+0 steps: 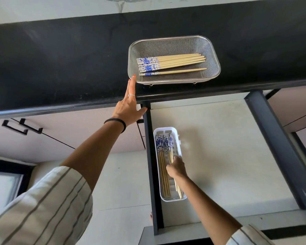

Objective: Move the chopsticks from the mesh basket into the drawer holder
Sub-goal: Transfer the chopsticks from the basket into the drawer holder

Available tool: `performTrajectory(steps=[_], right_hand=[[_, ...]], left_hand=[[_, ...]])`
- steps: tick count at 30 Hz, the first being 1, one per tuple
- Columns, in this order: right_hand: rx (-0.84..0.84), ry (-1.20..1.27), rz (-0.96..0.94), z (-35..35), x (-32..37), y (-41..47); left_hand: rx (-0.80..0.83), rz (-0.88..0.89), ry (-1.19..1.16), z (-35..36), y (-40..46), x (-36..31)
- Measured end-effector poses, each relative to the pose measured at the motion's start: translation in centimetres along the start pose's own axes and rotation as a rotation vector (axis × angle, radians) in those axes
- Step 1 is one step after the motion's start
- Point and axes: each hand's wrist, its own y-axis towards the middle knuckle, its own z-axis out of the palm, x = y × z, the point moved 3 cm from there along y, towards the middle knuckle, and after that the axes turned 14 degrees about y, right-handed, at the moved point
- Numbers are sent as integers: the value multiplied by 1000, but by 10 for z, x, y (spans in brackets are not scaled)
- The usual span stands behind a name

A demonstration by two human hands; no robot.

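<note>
Now the right hand (pixel 176 167) grips chopsticks in the drawer's holder (pixel 168 198), partly filled; left hand (pixel 129 105), fingers straight, touches the basket (pixel 214 55) at the bench's front edge, several chopsticks (pixel 171 64) left.

This is a home kitchen, shown by a long matte black countertop (pixel 60 55) over pale cabinet fronts with black bar handles (pixel 22 127), an open white-lined drawer (pixel 219 147), and a rectangular steel mesh basket (pixel 214 55) of blue-patterned bamboo chopsticks (pixel 171 63).
</note>
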Motion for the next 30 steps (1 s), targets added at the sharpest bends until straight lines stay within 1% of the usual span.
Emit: performTrajectory(steps=[4, 10, 19, 21, 24, 30], right_hand=[[9, 55, -22, 1, 0, 1], [-19, 160, 10, 1, -4, 2], [-64, 252, -130, 4, -8, -2], [-50, 237, -194, 5, -9, -4], [-40, 141, -286, 8, -11, -10], [-11, -35, -381, 12, -17, -18]], left_hand=[[15, -13, -10, 1, 1, 0], [26, -27, 21, 2, 2, -1], [28, -39, 51, 2, 3, 0], [29, -30, 39, 2, 3, 0], [25, -24, 37, 2, 3, 1], [23, -30, 58, 1, 2, 2]])
